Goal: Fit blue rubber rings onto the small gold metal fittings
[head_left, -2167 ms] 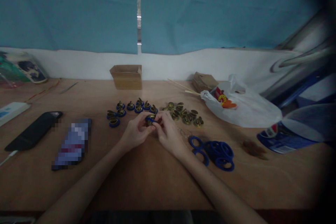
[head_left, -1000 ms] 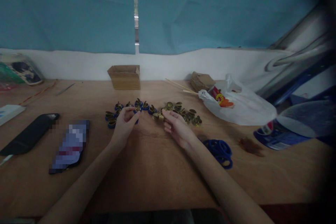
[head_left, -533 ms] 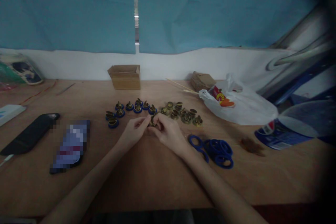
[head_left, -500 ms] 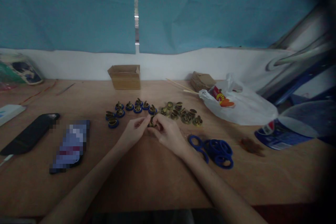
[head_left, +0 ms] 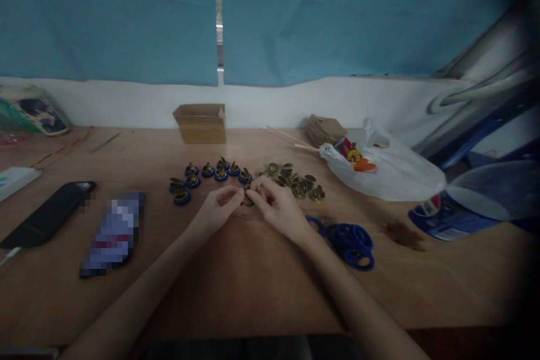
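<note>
My left hand (head_left: pixel 217 212) and my right hand (head_left: pixel 281 209) meet low over the middle of the table, fingers pinched round a small brass-coloured round fitting (head_left: pixel 248 201). Fingertips cover most of that fitting. Just beyond and to the left stand several brass fittings with tilted lids, each in a blue ring (head_left: pixel 182 199). Behind my right hand lies a cluster of similar brass fittings (head_left: pixel 300 189) with no blue ring visible on them. A pile of loose blue rings (head_left: pixel 349 237) is to the right of my right wrist.
An open cardboard box (head_left: pixel 204 128) stands by the wall. At the right are a white plastic bag (head_left: pixel 396 171), a crumpled brown carton (head_left: pixel 325 130) and a cut plastic bottle (head_left: pixel 453 216). Two phones lie left, one black (head_left: pixel 48 216), one blurred out (head_left: pixel 113 236).
My right hand has shifted slightly right and turned, its forearm now covering part of the blue rings. My left hand stays nearly in place. Both keep hold of the brass fitting.
</note>
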Motion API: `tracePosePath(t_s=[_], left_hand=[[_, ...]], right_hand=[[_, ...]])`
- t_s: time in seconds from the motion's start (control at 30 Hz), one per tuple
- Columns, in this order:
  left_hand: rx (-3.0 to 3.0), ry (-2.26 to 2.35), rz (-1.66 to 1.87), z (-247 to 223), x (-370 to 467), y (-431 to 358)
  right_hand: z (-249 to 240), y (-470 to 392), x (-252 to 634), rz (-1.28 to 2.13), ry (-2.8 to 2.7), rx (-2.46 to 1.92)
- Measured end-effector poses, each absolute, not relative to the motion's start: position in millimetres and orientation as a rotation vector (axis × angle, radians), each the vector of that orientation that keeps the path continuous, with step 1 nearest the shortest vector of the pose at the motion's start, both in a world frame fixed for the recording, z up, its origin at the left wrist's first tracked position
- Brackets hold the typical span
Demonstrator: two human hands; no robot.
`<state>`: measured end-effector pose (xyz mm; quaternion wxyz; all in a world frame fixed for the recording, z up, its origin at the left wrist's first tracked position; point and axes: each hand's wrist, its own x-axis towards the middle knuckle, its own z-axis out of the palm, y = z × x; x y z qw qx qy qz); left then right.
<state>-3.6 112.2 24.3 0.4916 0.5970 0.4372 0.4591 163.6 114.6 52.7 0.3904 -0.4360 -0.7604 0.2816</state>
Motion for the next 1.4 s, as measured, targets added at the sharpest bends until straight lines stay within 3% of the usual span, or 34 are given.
tracePosePath(t_s=[0.53,0.73,1.13,1.4], left_hand=[[1.603,1.199,1.179,12.9,-1.8,114.7],[1.539,1.189,1.113,13.2,-5.4,118.1],[1.213,1.028,0.990,16.2,-3.0,117.0],[1.322,1.034,1.084,15.2,-1.7,116.8]], right_hand=[[37.9,114.3,157.8,0.760,-2.164,-1.027],[43.6,115.0,158.3,0.801,-1.965,-1.063],[47.0,114.3,154.4,1.317,-1.472,-1.006],[39.0,119.4,151.2,1.309,-1.376,-0.989]])
